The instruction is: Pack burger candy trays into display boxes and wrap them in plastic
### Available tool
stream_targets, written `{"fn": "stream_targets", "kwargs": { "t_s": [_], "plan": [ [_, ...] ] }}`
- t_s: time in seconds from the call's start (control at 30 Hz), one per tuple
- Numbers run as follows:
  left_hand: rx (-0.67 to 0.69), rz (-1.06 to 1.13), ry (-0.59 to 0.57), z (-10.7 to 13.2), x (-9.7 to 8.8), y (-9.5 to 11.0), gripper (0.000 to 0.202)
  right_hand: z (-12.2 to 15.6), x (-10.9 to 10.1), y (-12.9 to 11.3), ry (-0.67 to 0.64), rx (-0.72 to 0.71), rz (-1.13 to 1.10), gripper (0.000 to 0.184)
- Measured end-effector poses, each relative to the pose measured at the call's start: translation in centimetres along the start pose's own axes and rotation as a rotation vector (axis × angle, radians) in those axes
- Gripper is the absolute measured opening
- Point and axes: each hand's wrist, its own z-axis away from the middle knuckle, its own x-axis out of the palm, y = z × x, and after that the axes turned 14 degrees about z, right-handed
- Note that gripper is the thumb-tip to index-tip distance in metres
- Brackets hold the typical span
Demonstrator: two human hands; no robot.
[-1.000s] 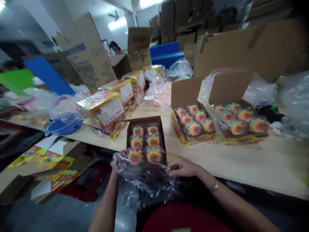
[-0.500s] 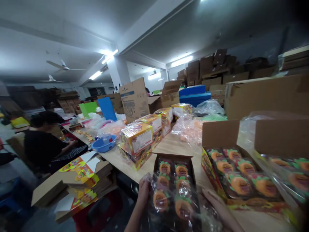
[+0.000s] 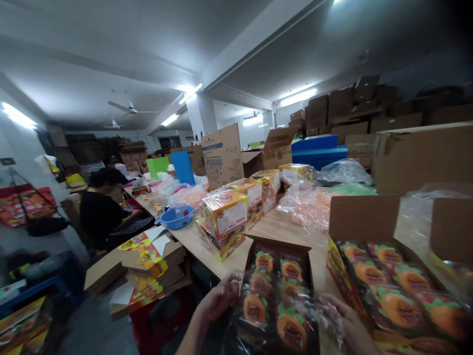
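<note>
A brown tray of orange burger-shaped candies [image 3: 280,291] lies at the table's near edge with a clear plastic bag [image 3: 314,315] drawn over its near end. My left hand [image 3: 220,297] grips the bag at the tray's left side, fingers closed on the film. On the tray's right side my right hand [image 3: 345,323] holds the bag too, seen partly through the crinkled plastic. Both hands touch the wrapped tray.
Two open yellow boxes of the same candies [image 3: 391,291] stand to the right. Wrapped yellow boxes [image 3: 229,217] are stacked ahead, with a blue bowl [image 3: 177,217] beyond. A person in black [image 3: 101,212] sits at left beside flattened cartons [image 3: 144,266]. Large cardboard boxes [image 3: 421,158] line the back.
The view has tilted up from the table to the room. Both hands have pulled the plastic bag further up over the candy tray.
</note>
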Motion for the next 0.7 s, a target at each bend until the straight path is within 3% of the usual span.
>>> {"fn": "stream_targets", "kwargs": {
  "t_s": [0.07,0.13,0.17,0.27,0.33,0.4,0.47,0.57,0.7],
  "plan": [
    [-0.012,-0.113,-0.129,1.5,-0.2,0.2,0.076,-0.7,0.6,0.5,0.068,-0.030,0.010,0.048],
    [0.072,-0.304,-0.184,2.2,-0.2,0.1,0.086,-1.2,1.0,0.5,0.130,-0.095,0.074,0.043],
    [0.169,-0.405,-0.147,2.1,-0.1,-0.1,0.079,-1.3,1.0,0.3,0.166,-0.143,0.134,0.040],
    [0.507,-0.559,0.105,0.9,0.3,-0.5,0.038,-1.2,0.9,-1.1,0.304,-0.370,0.383,0.027],
    [0.626,-0.568,0.212,-0.3,0.7,-0.7,0.035,-0.9,0.8,-2.3,0.432,-0.584,0.554,0.023],
    [0.703,-0.560,0.248,-1.4,1.5,-0.8,0.032,-0.8,0.7,-3.4,0.560,-0.771,0.712,0.022],
    [0.762,-0.564,0.247,-2.2,2.6,-0.8,0.027,-0.7,0.4,-4.5,0.632,-0.849,0.840,0.019],
    [0.835,-0.611,0.165,-2.6,4.7,-0.6,0.033,-0.7,-0.4,-6.4,0.581,-0.837,0.917,0.020],
    [0.861,-0.706,0.027,-3.0,6.6,0.1,0.045,-1.1,-1.4,-8.9,0.346,-0.811,0.911,0.025]
  ]
}}
